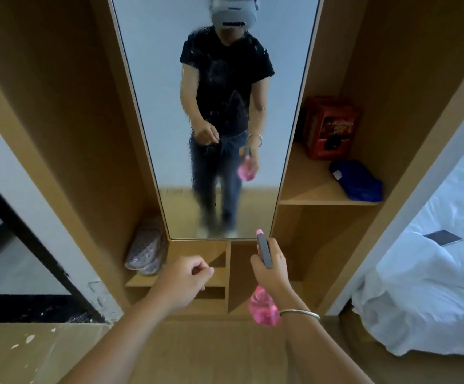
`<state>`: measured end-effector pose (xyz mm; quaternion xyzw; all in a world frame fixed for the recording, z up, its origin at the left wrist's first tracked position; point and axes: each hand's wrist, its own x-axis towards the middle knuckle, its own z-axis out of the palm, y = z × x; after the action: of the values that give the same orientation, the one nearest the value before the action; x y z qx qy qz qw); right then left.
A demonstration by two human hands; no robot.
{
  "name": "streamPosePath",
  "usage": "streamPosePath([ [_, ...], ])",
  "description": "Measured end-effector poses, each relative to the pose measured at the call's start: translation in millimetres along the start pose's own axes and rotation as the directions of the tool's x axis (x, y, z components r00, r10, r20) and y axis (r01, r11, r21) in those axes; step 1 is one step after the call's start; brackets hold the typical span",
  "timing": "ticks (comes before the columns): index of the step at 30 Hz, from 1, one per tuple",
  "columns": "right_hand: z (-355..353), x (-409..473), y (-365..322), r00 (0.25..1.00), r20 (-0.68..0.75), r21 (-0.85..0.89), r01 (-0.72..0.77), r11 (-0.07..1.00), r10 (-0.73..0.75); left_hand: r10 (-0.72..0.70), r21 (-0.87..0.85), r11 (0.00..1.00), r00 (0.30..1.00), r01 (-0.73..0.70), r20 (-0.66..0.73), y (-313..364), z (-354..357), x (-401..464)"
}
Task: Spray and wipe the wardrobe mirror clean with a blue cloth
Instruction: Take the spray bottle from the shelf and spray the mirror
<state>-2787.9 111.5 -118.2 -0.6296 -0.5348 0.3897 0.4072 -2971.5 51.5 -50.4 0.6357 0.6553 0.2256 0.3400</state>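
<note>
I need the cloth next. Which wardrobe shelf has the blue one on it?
The upper shelf right of the mirror: the blue cloth lies there before a red box. The low left shelf holds only slippers.

Red box (329, 126) on wardrobe shelf (308, 187); slippers (147, 246) lower left; phone (442, 237) on white bed (433, 273)
</note>
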Motion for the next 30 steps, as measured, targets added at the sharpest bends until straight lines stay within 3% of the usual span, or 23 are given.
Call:
streamPosePath([
  [3, 7, 2, -22, 0.996, 0.046, -0.005, 0.077, 0.997, -0.076, -0.026, -0.010, 1.000, 1.000, 0.026, -0.018, -6, 1, 1],
  [8, 24, 18, -63, 0.980, -0.030, 0.037, 0.198, 0.980, -0.197, -0.052, -0.057, 0.997, 0.997, 0.049, -0.059, -22, -4, 9],
  [12, 38, 31, -93, 0.973, -0.100, 0.030, 0.211, 0.977, -0.207, -0.035, -0.155, 0.988, 0.994, 0.019, -0.103, -37, -11, 17],
  [18, 55, 32, -97, 0.980, -0.116, 0.027, 0.165, 0.986, -0.160, -0.021, -0.137, 0.991, 0.991, 0.002, -0.136, -49, -34, 34],
  [21, 53, 34, -86, 0.984, -0.136, 0.096, 0.127, 0.987, -0.113, -0.013, -0.180, 0.984, 0.997, -0.002, -0.082, -52, -54, 46],
  [26, 35, 53, -77, 0.939, -0.341, 0.288, 0.050, 0.956, 0.053, 0.076, -0.210, 0.975, 0.997, -0.078, -0.014, -47, -80, 63],
  [30, 19, 71, -80, 0.874, -0.441, 0.412, -0.003, 0.911, 0.202, 0.162, -0.154, 0.973, 0.985, -0.170, -0.062, -37, -94, 74],
])
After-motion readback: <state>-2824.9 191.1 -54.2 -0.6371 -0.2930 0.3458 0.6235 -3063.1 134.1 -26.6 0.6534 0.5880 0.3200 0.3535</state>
